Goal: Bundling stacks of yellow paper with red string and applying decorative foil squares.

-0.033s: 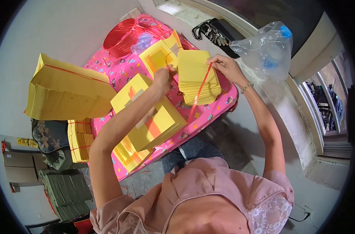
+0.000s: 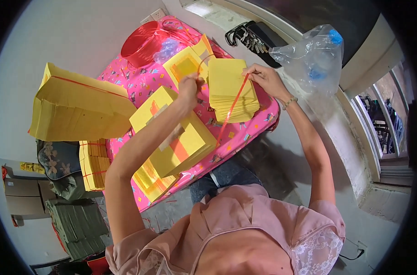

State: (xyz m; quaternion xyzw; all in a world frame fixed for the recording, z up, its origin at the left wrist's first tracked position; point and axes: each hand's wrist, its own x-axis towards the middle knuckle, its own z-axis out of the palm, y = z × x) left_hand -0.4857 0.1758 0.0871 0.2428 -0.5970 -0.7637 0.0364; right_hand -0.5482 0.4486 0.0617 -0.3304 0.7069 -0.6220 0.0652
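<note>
My right hand [image 2: 267,79] is closed at the upper right side of a stack of yellow paper [image 2: 228,78], its fingertips pinching a red plastic strap [image 2: 236,101]. From there the strap runs down across the stack's front to the pink cloth. My left hand [image 2: 189,90], also closed, is left of the stack. It grips a thin piece of strap that arches up towards the stack's far edge. Whether both pieces are one strap is hidden. Just under my left forearm, a large block of yellow paper [image 2: 190,142] with an orange patch lies on the table.
A pink patterned cloth [image 2: 259,130] covers the table. At its far end sit a red strap roll [image 2: 139,46] and loose yellow sheets [image 2: 181,64]. Tall yellow bundles [image 2: 80,110] stand at left. The right ledge holds keys [image 2: 256,43] and a clear plastic bag [image 2: 309,59].
My left hand has shifted slightly left, and the thin strap above it now forms a wider arch. The strap from my right hand has swung a little left at its lower end.
</note>
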